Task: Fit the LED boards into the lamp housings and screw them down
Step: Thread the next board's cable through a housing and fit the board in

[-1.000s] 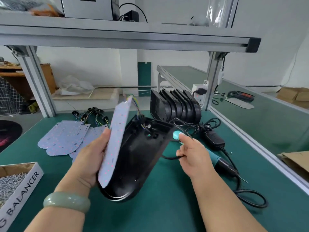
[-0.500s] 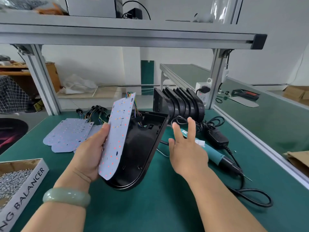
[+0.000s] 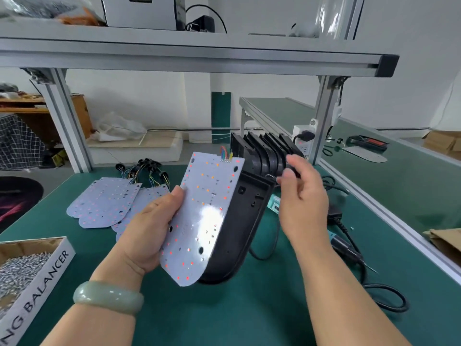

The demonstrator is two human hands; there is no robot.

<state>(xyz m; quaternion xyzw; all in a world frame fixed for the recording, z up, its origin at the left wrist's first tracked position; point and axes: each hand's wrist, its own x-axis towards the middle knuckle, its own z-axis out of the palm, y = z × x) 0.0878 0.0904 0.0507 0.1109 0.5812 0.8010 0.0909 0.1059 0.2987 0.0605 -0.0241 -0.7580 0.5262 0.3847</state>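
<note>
the left hand point(image 3: 149, 231) is gripping an led board point(image 3: 204, 221) and a black lamp housing point(image 3: 239, 233) together, raised above the middle of the bench point(image 3: 224, 315) — the thumb is pressing on the board's left edge, and the other fingers are hiding behind it. the board is leaning tilted against the housing's open face, its wired end pointing up and away. the right hand point(image 3: 304, 196) is hovering at the housing's upper right corner with fingers loosely spread and holding nothing; it is blurred, so i cannot tell whether it is touching the housing. more housings point(image 3: 264, 153) are standing in a row towards the bench's far edge, loose boards point(image 3: 104, 203) are lying fanned near the far left corner, a box of screws point(image 3: 30, 265) is sitting at the left edge, and an electric screwdriver point(image 3: 344, 243) is lying towards the right edge.
</note>
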